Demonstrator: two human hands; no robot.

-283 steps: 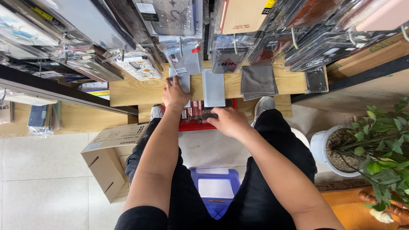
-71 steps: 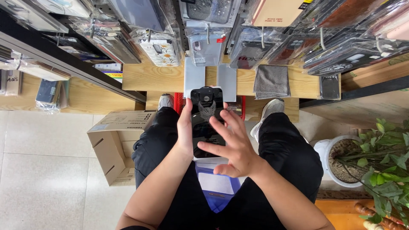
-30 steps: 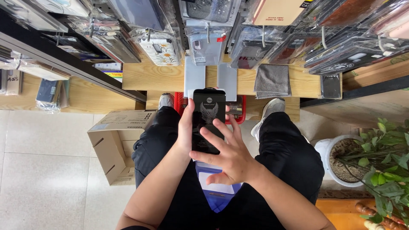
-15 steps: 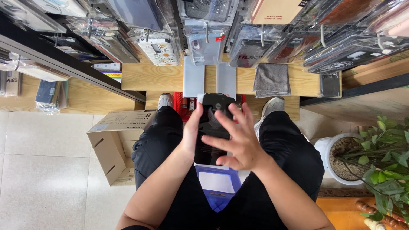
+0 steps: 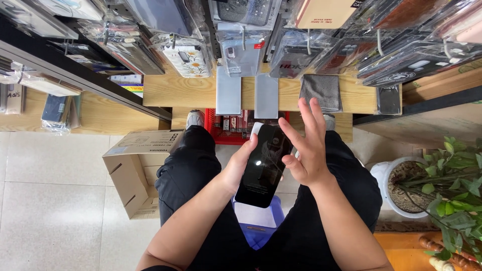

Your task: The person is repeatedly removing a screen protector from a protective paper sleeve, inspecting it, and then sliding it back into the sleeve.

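Note:
A black smartphone (image 5: 263, 165) with its dark screen facing up sits in my left hand (image 5: 241, 165), which grips it along its left edge above my lap. My right hand (image 5: 304, 145) hovers at the phone's right edge with fingers spread and straight, the thumb close to the screen. Past the phone, two grey flat packets (image 5: 228, 90) lie side by side on a wooden shelf (image 5: 170, 90), with a folded grey cloth (image 5: 321, 90) to their right.
Bagged phone cases (image 5: 188, 57) hang in rows above the shelf. A red basket (image 5: 236, 125) stands under it between my feet. An open cardboard box (image 5: 133, 170) lies on the tiled floor at left, a blue stool (image 5: 256, 226) under me, a potted plant (image 5: 432, 180) at right.
The phone has been turned over: its back with the camera faced up before, now the dark screen does. My right hand lifted off it and spread open.

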